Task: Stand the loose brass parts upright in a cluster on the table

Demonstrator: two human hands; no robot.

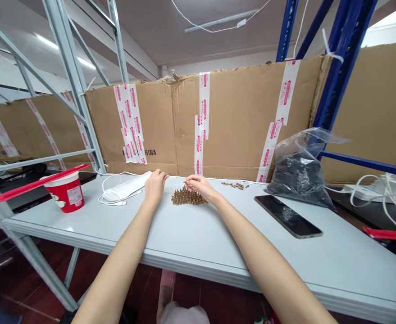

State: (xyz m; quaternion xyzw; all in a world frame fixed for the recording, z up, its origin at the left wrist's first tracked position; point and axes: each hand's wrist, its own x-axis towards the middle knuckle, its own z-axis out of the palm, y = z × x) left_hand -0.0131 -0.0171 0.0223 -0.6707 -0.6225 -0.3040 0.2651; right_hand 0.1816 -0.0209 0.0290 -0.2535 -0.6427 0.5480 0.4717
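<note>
Many small brass-coloured screws [183,197] stand upright, points up, in a tight cluster on the grey table. At the cluster's back edge my right hand [199,186] is closed in a pinch, with what looks like one small screw at its fingertips. My left hand [155,183] is to the left of the cluster, beside a white power strip [128,186]. Its fingers are bent together and point right; anything between them is too small to make out. A loose scatter of screws [238,185] lies to the right of my right hand.
A black phone [287,216] lies at the right, in front of a clear plastic bag [301,175] of dark contents. At the left stands a red cup [66,192]. A cardboard wall [157,121] closes the back, between grey and blue rack posts.
</note>
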